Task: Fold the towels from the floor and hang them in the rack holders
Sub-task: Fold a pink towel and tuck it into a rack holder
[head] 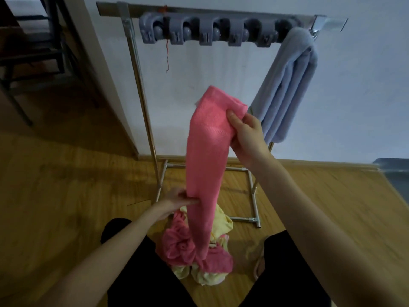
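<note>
Long pink knitted towel (204,156) hangs in front of the metal rack w/ grey plastic holders (208,33). Right hand (242,131) grips its top fold, left hand (177,199) pinches lower down. Prob. light, limp, non-slip: best held at the edges, not mid-cloth.

Yellow towel (223,222) mostly hidden under pink towel (205,151)

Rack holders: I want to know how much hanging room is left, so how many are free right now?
5. The free holders run left to right along the bar. The blue towel hangs at the right end, hiding whatever holds it.
</note>
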Available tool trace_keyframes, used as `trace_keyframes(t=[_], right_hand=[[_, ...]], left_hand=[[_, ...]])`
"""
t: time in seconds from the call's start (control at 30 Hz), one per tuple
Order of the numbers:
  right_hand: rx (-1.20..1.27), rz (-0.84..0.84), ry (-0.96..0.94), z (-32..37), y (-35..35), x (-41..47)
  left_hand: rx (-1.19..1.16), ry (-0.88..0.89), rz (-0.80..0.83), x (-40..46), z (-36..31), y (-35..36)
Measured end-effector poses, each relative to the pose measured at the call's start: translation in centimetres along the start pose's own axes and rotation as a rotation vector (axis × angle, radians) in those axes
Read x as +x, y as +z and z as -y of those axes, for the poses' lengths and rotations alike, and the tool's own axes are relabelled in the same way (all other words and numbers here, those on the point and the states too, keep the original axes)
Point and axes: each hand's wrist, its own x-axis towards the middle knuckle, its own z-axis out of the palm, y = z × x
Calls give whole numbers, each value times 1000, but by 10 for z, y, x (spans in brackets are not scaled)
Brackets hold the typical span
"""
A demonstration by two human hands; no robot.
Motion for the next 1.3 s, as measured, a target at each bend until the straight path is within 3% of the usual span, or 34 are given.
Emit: trace_keyframes(t=[0.13,0.23,0.33,0.43,0.6,0.77,0.83,0.93,1.0,1.1,1.3], right_hand=[[-33,-470,-98,3,-35,13],[-27,-733,-15,-12,-84,20],[-122,-814,94,-44,-134,12],[-167,-817,260,-89,-171,-5],[-216,-657,525,-153,-195,-40],[-575,-363,764,-176,-189,-60],[-809,-271,597,-167,-182,-60],[-556,-30,197,-127,-160,-55],[-322,251,170,-94,-146,-49],[-247,539,179,-63,-127,-44],[-387,646,171,-47,-108,-34]], left_hand=[[-15,-68,90,11,5,23],[-81,-72,118,15,-3,19],[-197,-91,125,15,-27,9],[-182,1,137,13,-65,0],[64,169,247,0,-134,-1],[247,252,414,-17,-183,8],[305,247,495,-20,-194,13],[384,234,606,-23,-207,21],[394,232,621,-23,-212,23],[375,244,621,-24,-216,21],[337,230,592,-27,-216,5]])
